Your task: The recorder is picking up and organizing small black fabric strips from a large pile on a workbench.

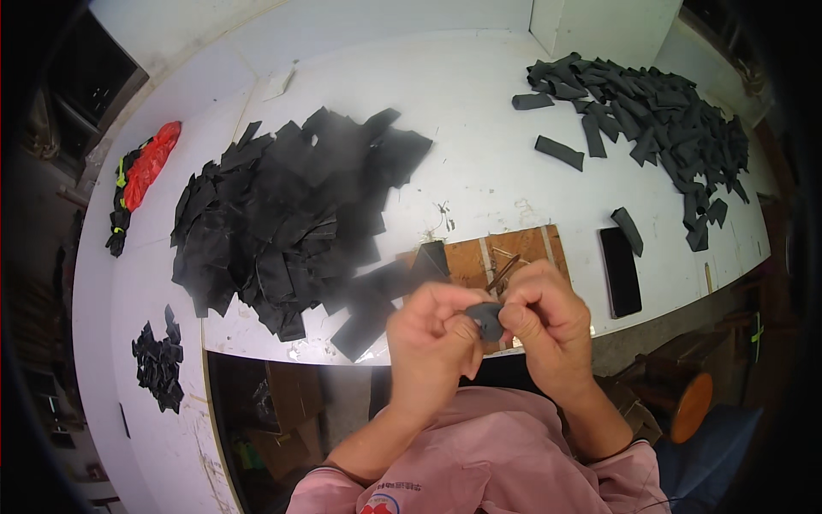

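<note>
Between my two hands, just above the table's front edge, is a small dark grey fabric piece (489,320), bent into a rounded shape. My left hand (435,330) pinches its left side with curled fingers. On its right side, the thumb and fingers of my right hand (548,317) are closed. Behind the hands lies a brown board (462,257), with a thin brownish metal tool (505,272) on it, partly hidden by my right hand. A flat black fabric piece (431,259) rests at the board's left part.
A large heap of flat black fabric pieces (274,223) covers the table's left middle. Many rolled dark grey tubes (642,107) spread over the far right. Near the right edge lies a black phone (620,272). A red plastic bag (154,163) and small black scraps (158,364) lie at left.
</note>
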A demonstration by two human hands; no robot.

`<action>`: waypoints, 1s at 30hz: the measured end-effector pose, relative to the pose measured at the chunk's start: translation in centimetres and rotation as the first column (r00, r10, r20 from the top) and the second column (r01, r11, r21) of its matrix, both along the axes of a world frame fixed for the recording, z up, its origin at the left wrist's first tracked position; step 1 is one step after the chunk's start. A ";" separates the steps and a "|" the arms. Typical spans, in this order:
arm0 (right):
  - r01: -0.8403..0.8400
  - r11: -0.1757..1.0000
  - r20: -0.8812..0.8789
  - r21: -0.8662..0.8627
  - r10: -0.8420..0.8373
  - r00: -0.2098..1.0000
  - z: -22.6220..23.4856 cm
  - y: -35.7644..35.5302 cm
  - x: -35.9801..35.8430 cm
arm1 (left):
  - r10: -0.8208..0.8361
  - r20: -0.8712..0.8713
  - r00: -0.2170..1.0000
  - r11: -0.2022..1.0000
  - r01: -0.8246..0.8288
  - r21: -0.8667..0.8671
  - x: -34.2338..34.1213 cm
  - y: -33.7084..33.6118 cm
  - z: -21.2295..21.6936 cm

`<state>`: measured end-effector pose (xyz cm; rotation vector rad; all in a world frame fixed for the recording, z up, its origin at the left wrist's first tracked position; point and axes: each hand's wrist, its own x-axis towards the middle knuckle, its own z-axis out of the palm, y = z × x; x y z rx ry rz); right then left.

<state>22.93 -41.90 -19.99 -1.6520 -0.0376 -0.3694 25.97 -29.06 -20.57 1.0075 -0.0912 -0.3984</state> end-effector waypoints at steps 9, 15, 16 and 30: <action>-0.322 0.855 -0.162 0.407 0.414 0.896 4.7 -3.5 3.8 | -0.739 -0.015 0.673 0.238 0.240 -0.941 3.9 -1.0 3.5; -0.212 0.756 -0.329 0.619 0.495 0.804 -1.3 -4.0 4.4 | -0.564 -0.512 0.649 0.604 -0.099 -0.791 4.3 0.0 -3.0; -0.231 0.762 -0.303 0.604 0.488 0.818 -1.3 -3.8 4.4 | -0.558 -0.478 0.678 0.605 -0.062 -0.794 4.6 -0.1 -3.0; -0.357 0.728 -0.263 0.585 0.586 0.766 -1.9 -4.6 6.0 | -0.446 -0.482 0.754 0.753 0.025 -0.658 4.5 0.1 -2.9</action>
